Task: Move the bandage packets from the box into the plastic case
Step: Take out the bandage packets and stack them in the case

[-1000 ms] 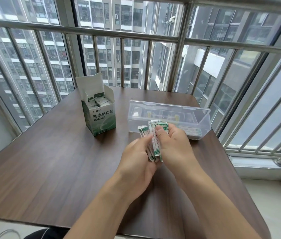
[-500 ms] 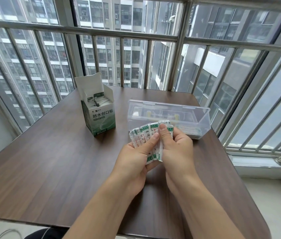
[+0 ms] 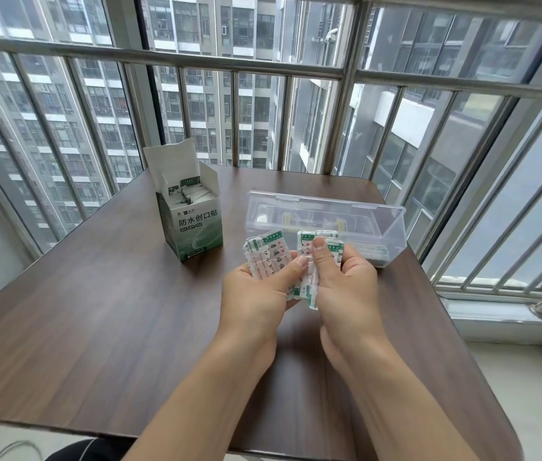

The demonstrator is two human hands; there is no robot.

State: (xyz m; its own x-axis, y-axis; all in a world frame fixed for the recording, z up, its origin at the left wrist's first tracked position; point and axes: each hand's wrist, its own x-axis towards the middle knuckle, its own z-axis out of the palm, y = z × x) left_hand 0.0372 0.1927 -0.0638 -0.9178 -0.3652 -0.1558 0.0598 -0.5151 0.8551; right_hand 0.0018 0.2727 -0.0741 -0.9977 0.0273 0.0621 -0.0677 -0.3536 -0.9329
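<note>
Both hands hold a fanned batch of bandage packets (image 3: 271, 257) above the table (image 3: 96, 311), just short of the plastic case (image 3: 326, 224). Left hand (image 3: 256, 294): thumb pinches one sheaf against curled fingers. Right hand (image 3: 346, 287): thumb clamps the other sheaf, fingers wrapped behind.

Key relation: the case lies directly beyond the fingertips, toward the table's far right corner, its lid open. Right hand is nearer; it overlaps the case's front wall in view.

Packet long axes run roughly toward and away from the person, tops pointing at the case. The case's long axis runs crosswise to them, so a turn seems needed. The box (image 3: 193, 224), open with more packets, stands left of the case.
</note>
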